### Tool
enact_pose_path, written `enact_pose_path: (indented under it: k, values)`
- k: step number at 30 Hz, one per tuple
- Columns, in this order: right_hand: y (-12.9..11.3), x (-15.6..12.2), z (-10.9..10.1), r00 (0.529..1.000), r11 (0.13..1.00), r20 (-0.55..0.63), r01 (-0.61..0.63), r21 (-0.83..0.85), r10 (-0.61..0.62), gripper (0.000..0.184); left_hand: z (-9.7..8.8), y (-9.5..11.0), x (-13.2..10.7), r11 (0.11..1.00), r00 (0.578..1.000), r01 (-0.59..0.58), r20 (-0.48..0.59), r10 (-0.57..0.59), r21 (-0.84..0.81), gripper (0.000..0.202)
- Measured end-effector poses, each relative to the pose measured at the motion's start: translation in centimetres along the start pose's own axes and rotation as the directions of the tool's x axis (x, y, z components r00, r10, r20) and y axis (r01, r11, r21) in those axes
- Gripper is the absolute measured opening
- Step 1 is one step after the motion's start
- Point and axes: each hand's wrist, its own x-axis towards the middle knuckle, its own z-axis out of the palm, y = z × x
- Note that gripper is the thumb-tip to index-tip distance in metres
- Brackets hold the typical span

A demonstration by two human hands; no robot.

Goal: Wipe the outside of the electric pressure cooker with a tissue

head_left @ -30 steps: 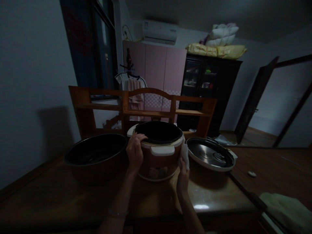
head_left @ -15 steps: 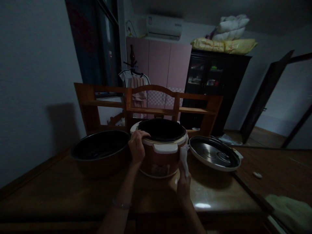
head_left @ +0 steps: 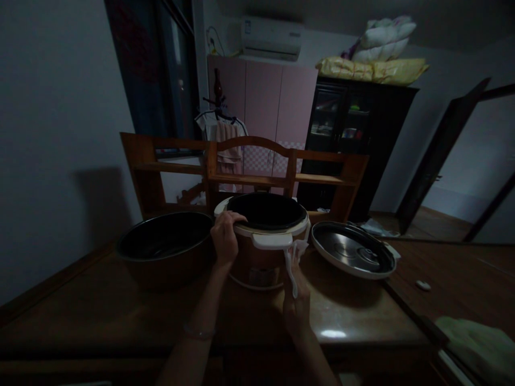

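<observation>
A brown and white electric cooker stands upright on the wooden table, its top uncovered and its inside dark. My left hand grips the cooker's rim at the front left, fingers hooked over the edge. A crumpled white wipe is in my right hand, which is up against the front right of the cooker's body, below the white front handle. To the left sits a wide inner pot with a dark interior. The cooker's round lid lies inside-up on the right.
A wooden shelf rack rises behind the cooker along the table's back edge. Beyond the table to the right are a brown surface with a small white object and a pale green cloth.
My right hand has moved left across the cooker's front with the wipe, which now hangs down over the fingers. My left hand keeps its hold on the rim. The view has shifted slightly.
</observation>
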Motion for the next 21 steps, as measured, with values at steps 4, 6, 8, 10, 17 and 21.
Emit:
enact_pose_path:
  k: [4, 6, 8, 10, 17, 21]
  values:
    - [-0.4, -0.2, 0.1, 0.997, 0.997, 0.036, 0.067, -0.047, -0.065, 0.055, -0.1, 0.0, 0.1, 1.0, 1.0, -0.008, 0.013, 0.008, -0.018, 0.057]
    - [-0.4, -0.2, 0.2, 0.997, 0.996, 0.037, 0.064, -0.064, -0.062, 0.056, -0.3, 0.1, 0.2, 1.0, 1.0, -0.005, 0.023, 0.005, -0.012, 0.058]
    - [-0.3, -0.2, 0.2, 0.997, 0.994, 0.045, 0.067, -0.086, -0.064, 0.056, -0.6, 0.3, 0.3, 1.0, 0.999, -0.006, 0.046, 0.006, 0.004, 0.057]
    - [-0.2, -0.3, 0.1, 0.995, 0.99, 0.056, 0.086, -0.108, -0.081, 0.058, -1.0, 0.5, 0.4, 1.0, 0.996, -0.003, 0.086, 0.002, 0.013, 0.057]
    - [-0.2, -0.8, 0.6, 0.967, 0.958, 0.167, 0.224, -0.18, -0.195, 0.066, -1.9, 1.0, 0.6, 1.0, 0.985, 0.014, 0.172, -0.017, 0.016, 0.054]
    - [-0.7, -0.5, 0.9, 0.937, 0.929, 0.228, 0.312, -0.201, -0.265, 0.074, -1.8, 1.0, 0.6, 1.0, 0.986, -0.007, 0.169, 0.004, 0.014, 0.055]
